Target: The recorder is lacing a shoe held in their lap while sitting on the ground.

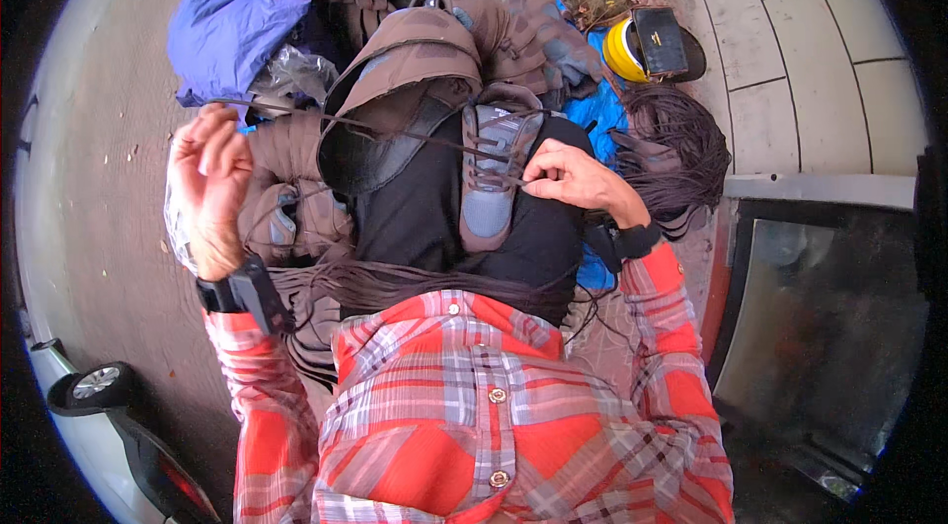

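A grey-blue and brown shoe upper (487, 211) rests on my dark-trousered lap, its toe toward me. From its eyelets a dark brown shoelace (405, 135) stretches up to the left. My left hand (213, 163), raised well out to the left of the shoe, has its fingers closed on that lace near its end. At the shoe's right edge, my right hand (581, 178) pinches the lace beside the eyelet row. Its thumb and forefinger meet there, and the other fingers are curled. A bundle of loose laces (395, 279) lies across my lap below the toe.
Stacked brown shoe uppers (415, 60) lie just beyond my knees, with more uppers (296, 213) at the left. A heap of dark laces (681, 144) sits at the right. Nearby are a purple bag (232, 35), a yellow roll (620, 52) and a black pouch (660, 42).
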Available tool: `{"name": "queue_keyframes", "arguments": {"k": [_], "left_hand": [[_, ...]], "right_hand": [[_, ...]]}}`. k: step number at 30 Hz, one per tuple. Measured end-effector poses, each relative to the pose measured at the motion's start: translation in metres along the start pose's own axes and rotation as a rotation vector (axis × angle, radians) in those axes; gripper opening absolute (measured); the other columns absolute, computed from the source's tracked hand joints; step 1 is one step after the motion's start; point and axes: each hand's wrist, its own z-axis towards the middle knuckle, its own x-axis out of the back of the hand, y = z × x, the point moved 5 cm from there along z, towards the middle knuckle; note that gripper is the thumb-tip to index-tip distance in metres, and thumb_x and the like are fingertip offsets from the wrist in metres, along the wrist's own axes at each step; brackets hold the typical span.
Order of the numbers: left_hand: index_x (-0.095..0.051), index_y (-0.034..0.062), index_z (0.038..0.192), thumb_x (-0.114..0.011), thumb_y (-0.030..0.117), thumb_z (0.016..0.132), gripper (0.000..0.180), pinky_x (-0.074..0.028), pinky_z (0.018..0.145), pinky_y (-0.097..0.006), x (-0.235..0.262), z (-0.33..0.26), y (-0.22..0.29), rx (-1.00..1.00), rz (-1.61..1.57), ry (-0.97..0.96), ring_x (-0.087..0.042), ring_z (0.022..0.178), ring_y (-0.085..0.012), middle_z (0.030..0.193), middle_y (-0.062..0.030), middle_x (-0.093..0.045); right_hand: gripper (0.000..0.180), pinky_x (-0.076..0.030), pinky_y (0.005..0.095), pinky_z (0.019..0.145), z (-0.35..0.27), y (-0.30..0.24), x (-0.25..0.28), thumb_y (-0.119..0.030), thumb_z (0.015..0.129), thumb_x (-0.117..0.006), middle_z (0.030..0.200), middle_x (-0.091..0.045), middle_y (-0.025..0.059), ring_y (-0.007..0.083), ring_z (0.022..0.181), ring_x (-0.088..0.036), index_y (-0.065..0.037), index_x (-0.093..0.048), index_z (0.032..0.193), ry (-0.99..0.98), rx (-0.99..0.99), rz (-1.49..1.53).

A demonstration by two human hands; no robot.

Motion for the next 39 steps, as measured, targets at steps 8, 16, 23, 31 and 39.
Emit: {"name": "queue_keyframes", "arguments": {"k": [8,16,23,31,39], "left_hand": [[-0.044,-0.0062,0.099,-0.041,0.003,0.088,0.014,-0.031,0.05,-0.022,-0.063,0.002,0.058,-0.155,0.389,-0.201,-0.035,0.05,-0.0095,0.074,-0.005,-0.043],[-0.052,0.001,0.101,-0.049,0.014,0.089,0.018,-0.044,0.069,-0.023,-0.102,-0.003,-0.005,-0.486,0.735,0.073,-0.051,0.077,-0.0105,0.1,-0.0093,-0.054],[-0.058,-0.0018,0.102,-0.058,0.003,0.083,0.02,-0.047,0.059,-0.023,0.04,0.015,-0.163,0.157,1.519,-0.035,-0.057,0.064,-0.0105,0.078,-0.0062,-0.063],[-0.065,0.0066,0.089,-0.059,0.017,0.079,0.016,-0.05,0.067,-0.04,0.069,0.033,-0.202,-0.036,2.213,0.005,-0.064,0.074,-0.0328,0.08,-0.0149,-0.066],[-0.059,0.0071,0.081,-0.06,0.016,0.076,0.01,-0.048,0.059,-0.044,0.07,0.036,-0.217,-0.218,2.408,0.003,-0.061,0.067,-0.0347,0.08,-0.013,-0.061]], "right_hand": [[0.018,-0.041,0.02,0.045,0.012,0.028,-0.004,-0.012,0.088,-0.055,0.073,-0.057,0.0015,0.0067,0.058,-0.052,-0.006,-0.053,0.105,0.307,-0.186,0.455],[0.023,-0.048,0.0389,0.057,0.062,-0.042,-0.085,-0.014,0.086,-0.055,0.078,-0.061,0.0146,0.0272,0.062,-0.06,-0.001,-0.055,0.105,0.384,0.272,-0.145],[0.026,-0.05,0.0399,0.057,0.028,-0.049,-0.083,-0.016,0.087,-0.053,0.072,-0.063,0.0182,0.0321,0.063,-0.063,-0.003,-0.057,0.11,0.463,0.142,-0.121],[0.035,-0.042,0.0265,0.039,0.045,-0.015,-0.032,-0.012,0.089,-0.051,0.062,-0.06,0.0075,0.0131,0.043,-0.054,-0.002,-0.046,0.122,0.191,-0.361,0.346],[0.047,-0.044,0.026,0.035,0.053,-0.007,-0.024,-0.012,0.089,-0.051,0.064,-0.063,0.016,0.0189,0.043,-0.059,0.005,-0.034,0.129,-0.013,-0.417,0.453]]}}
